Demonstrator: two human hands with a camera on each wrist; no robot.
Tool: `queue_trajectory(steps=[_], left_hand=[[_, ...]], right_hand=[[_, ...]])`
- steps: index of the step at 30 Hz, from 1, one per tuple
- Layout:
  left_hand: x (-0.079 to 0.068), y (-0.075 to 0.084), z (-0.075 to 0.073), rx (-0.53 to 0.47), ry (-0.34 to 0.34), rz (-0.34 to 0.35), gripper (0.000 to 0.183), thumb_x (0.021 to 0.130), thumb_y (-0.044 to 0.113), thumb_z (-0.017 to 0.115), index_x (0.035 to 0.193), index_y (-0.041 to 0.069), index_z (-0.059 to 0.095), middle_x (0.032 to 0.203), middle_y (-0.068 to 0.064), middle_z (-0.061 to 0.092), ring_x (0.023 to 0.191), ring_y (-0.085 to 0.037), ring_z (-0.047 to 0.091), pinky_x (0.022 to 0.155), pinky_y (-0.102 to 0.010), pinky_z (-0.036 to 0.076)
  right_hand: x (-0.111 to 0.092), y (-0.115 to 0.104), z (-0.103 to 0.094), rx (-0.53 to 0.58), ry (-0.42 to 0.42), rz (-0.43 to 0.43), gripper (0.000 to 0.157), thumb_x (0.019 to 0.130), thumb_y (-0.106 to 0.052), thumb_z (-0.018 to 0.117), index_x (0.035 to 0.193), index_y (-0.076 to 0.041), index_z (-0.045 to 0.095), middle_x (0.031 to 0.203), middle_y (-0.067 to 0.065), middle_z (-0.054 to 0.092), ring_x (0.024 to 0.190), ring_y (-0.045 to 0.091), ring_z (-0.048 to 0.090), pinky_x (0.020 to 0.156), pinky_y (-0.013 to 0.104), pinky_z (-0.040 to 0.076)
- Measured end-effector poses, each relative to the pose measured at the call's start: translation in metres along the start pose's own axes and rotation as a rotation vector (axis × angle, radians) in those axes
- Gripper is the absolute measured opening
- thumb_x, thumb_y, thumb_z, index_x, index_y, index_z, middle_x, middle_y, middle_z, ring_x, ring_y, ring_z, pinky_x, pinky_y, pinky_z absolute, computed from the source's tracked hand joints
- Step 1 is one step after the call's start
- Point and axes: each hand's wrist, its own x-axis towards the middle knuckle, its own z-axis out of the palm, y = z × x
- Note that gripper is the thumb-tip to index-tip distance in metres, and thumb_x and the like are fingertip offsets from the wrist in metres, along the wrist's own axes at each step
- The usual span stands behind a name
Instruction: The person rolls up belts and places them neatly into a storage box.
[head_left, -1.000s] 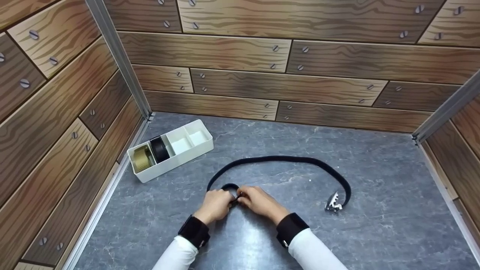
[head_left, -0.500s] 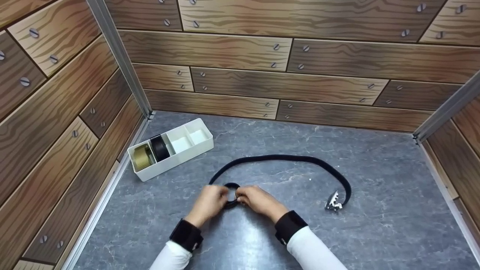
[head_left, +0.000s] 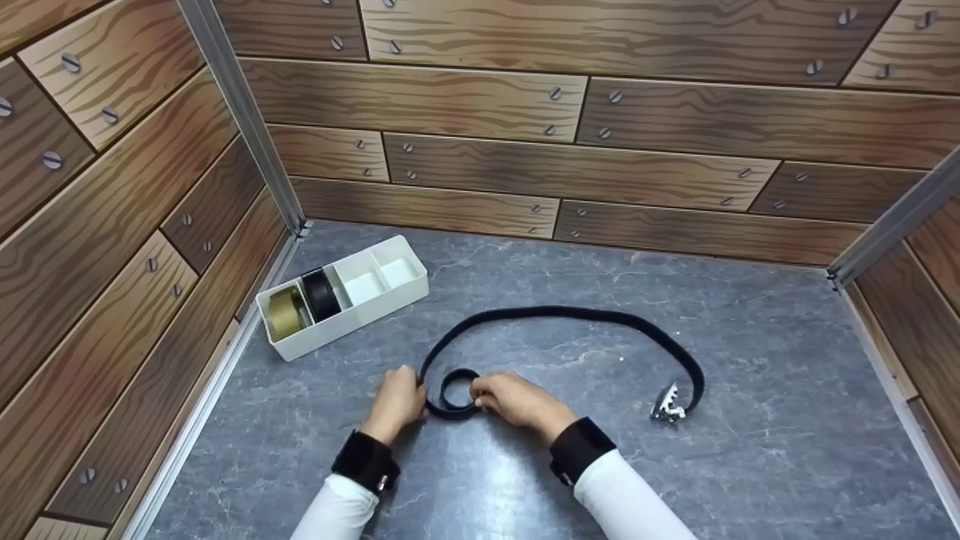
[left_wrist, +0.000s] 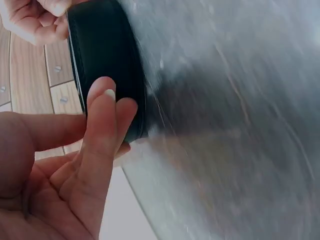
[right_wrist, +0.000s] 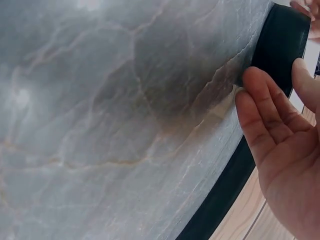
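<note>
A black belt (head_left: 555,312) lies on its edge in a wide arc over the grey tabletop, its near left end wound into a small loose coil. The silver buckle (head_left: 666,406) rests at the far right end. My left hand (head_left: 397,399) pinches the strap at the outer left of the coil; in the left wrist view, fingertips lie on the strap's dark face (left_wrist: 102,50), with the thumb at the other edge. My right hand (head_left: 521,399) pinches the coil's right side. In the right wrist view, thumb and fingers stand on either side of the strap (right_wrist: 282,42).
A white divided box (head_left: 352,321) stands at the back left. Inside it are a gold ribbed roll (head_left: 286,315) and a black roll (head_left: 321,295), each in its own compartment. Wood-patterned walls (head_left: 480,165) with metal corner posts (head_left: 251,120) enclose the grey tabletop (head_left: 765,360).
My left hand has moved left from the coil to the strap's outer bend, and the coil has come into clear view. The right hand has stayed almost in place at the coil.
</note>
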Motion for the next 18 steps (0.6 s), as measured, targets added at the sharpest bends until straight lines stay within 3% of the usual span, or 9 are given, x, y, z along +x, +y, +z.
queue_trajectory(steps=[2, 6, 10, 13, 18], left_hand=[[0.004, 0.002, 0.002, -0.02, 0.0, 0.024, 0.02, 0.087, 0.0, 0.06, 0.068, 0.004, 0.062, 0.057, -0.004, 0.06, 0.048, -0.017, 0.061, 0.049, -0.03, 0.051], [0.011, 0.006, 0.005, 0.033, 0.007, 0.098, 0.021, 0.087, 0.0, 0.059, 0.068, 0.005, 0.065, 0.06, -0.004, 0.06, 0.053, -0.018, 0.058, 0.053, -0.032, 0.049], [0.016, 0.009, 0.006, 0.042, -0.044, 0.111, 0.023, 0.092, 0.013, 0.064, 0.07, 0.007, 0.065, 0.061, -0.003, 0.058, 0.054, -0.018, 0.056, 0.052, -0.034, 0.048], [0.017, 0.012, 0.007, 0.055, -0.073, 0.117, 0.027, 0.089, 0.023, 0.071, 0.069, 0.008, 0.062, 0.061, -0.002, 0.056, 0.053, -0.017, 0.054, 0.05, -0.033, 0.046], [0.018, 0.014, 0.01, 0.149, 0.005, 0.211, 0.022, 0.081, 0.009, 0.075, 0.066, 0.005, 0.059, 0.065, -0.008, 0.059, 0.06, -0.026, 0.06, 0.056, -0.039, 0.05]], right_hand=[[0.0, 0.0, 0.0, -0.008, -0.011, -0.027, 0.007, 0.095, -0.01, 0.061, 0.098, -0.011, 0.067, 0.087, -0.002, 0.065, 0.08, 0.009, 0.057, 0.075, 0.028, 0.05], [-0.001, 0.0, 0.001, -0.031, -0.02, -0.057, 0.007, 0.095, -0.009, 0.061, 0.097, -0.01, 0.068, 0.09, -0.003, 0.065, 0.083, 0.009, 0.058, 0.077, 0.029, 0.05], [-0.001, 0.0, 0.0, -0.055, -0.03, -0.068, 0.007, 0.094, -0.008, 0.062, 0.096, -0.012, 0.067, 0.089, -0.004, 0.062, 0.083, 0.01, 0.058, 0.077, 0.029, 0.049], [-0.001, 0.0, -0.001, -0.056, -0.037, -0.067, 0.007, 0.094, -0.008, 0.062, 0.096, -0.013, 0.067, 0.089, -0.005, 0.06, 0.082, 0.009, 0.057, 0.077, 0.028, 0.049], [-0.001, 0.001, -0.001, -0.051, -0.023, -0.084, 0.007, 0.095, -0.01, 0.061, 0.096, -0.013, 0.067, 0.089, -0.004, 0.061, 0.082, 0.009, 0.056, 0.077, 0.028, 0.049]])
